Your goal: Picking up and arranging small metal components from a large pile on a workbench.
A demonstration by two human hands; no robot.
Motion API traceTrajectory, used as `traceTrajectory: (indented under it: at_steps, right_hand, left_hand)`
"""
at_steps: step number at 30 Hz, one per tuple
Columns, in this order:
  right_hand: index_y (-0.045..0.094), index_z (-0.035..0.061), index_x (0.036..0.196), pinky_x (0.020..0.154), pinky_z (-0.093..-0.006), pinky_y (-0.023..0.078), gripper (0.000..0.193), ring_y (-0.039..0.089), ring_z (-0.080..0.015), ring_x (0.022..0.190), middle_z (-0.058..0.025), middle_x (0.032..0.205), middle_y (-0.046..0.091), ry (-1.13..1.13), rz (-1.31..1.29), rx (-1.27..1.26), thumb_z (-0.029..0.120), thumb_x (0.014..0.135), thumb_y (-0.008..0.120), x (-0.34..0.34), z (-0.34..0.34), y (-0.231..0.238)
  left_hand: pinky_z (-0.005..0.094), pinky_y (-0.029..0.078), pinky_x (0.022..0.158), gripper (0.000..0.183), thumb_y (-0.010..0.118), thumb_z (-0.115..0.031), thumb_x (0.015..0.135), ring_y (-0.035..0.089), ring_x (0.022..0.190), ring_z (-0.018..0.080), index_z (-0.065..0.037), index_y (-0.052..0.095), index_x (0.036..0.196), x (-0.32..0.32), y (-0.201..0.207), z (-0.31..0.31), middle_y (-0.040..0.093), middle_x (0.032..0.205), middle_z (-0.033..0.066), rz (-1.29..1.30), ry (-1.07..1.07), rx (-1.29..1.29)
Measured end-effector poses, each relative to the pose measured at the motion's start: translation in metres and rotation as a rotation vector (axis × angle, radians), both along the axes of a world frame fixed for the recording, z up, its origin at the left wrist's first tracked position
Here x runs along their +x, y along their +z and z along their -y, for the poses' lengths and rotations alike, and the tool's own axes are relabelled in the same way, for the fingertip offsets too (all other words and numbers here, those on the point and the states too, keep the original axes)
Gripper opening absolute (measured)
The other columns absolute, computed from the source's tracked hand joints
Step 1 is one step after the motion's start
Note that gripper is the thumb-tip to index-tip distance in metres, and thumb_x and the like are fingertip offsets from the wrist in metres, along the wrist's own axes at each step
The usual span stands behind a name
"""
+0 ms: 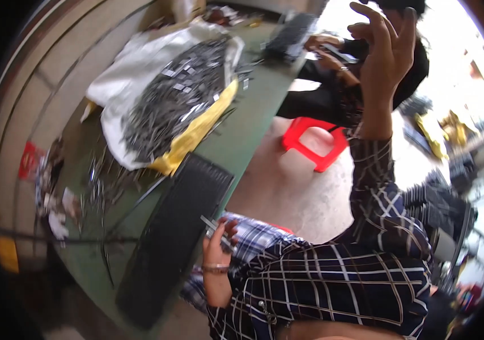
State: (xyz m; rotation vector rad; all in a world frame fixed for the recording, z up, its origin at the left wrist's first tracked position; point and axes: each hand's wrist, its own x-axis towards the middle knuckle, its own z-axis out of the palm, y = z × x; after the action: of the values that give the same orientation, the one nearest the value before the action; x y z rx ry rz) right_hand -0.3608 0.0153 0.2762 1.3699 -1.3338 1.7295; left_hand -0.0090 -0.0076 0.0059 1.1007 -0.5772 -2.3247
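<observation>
My left hand, with a band at the wrist, is closed around thin grey metal strips at the table's near edge. Beside it, a long black slab lies along the green table. Its surface looks ridged, though blur hides detail. My right hand is raised high, away from the table. The fingers are spread and hold nothing. Beyond the slab, an open white sack with a yellow edge holds a heap of dark metal strips, some of them shiny.
Loose strips are scattered on the table left of the sack. At the far end a co-worker's hands hold something near another black slab. A red stool stands on the floor. Black stacked pieces are at the right.
</observation>
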Motion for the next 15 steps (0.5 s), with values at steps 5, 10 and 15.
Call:
traceTrajectory:
  at_steps: [5, 10, 15]
  right_hand:
    - [0.043, -0.0058, 0.128, 0.071, -0.0224, 0.049, 0.042, 0.062, -0.0119, 0.082, -0.011, 0.097, 0.066, 0.144, 0.255, 0.473, 0.008, 0.09, 0.055, 0.002, 0.032, -0.064]
    - [0.058, -0.0011, 0.116, 0.065, -0.0224, 0.047, 0.031, 0.054, -0.0082, 0.072, -0.0052, 0.088, 0.065, 0.676, 0.398, 1.043, 0.014, 0.09, 0.055, 0.062, 0.057, -0.163]
    - [0.053, -0.003, 0.119, 0.073, -0.0324, 0.05, 0.047, 0.063, -0.0196, 0.078, -0.0138, 0.089, 0.067, 0.91, 0.303, 1.218, 0.025, 0.084, 0.066, 0.122, 0.052, -0.22]
  left_hand:
    - [0.0244, 0.049, 0.057, 0.022, 0.052, -0.015, 0.091, 0.063, 0.078, 0.0143, -0.004, 0.057, 0.108, -0.005, 0.013, 0.009, 0.065, 0.097, 0.0123, -0.076, -0.025, -0.028]
    - [0.025, 0.05, 0.057, 0.025, 0.053, -0.016, 0.09, 0.063, 0.077, 0.0145, -0.004, 0.055, 0.112, 0.0, 0.016, 0.01, 0.065, 0.097, 0.0125, -0.091, -0.016, -0.05]
    - [0.0262, 0.047, 0.055, 0.022, 0.055, -0.014, 0.089, 0.062, 0.077, 0.0164, -0.005, 0.057, 0.108, -0.008, 0.018, 0.008, 0.066, 0.093, 0.0115, -0.055, -0.02, -0.101]
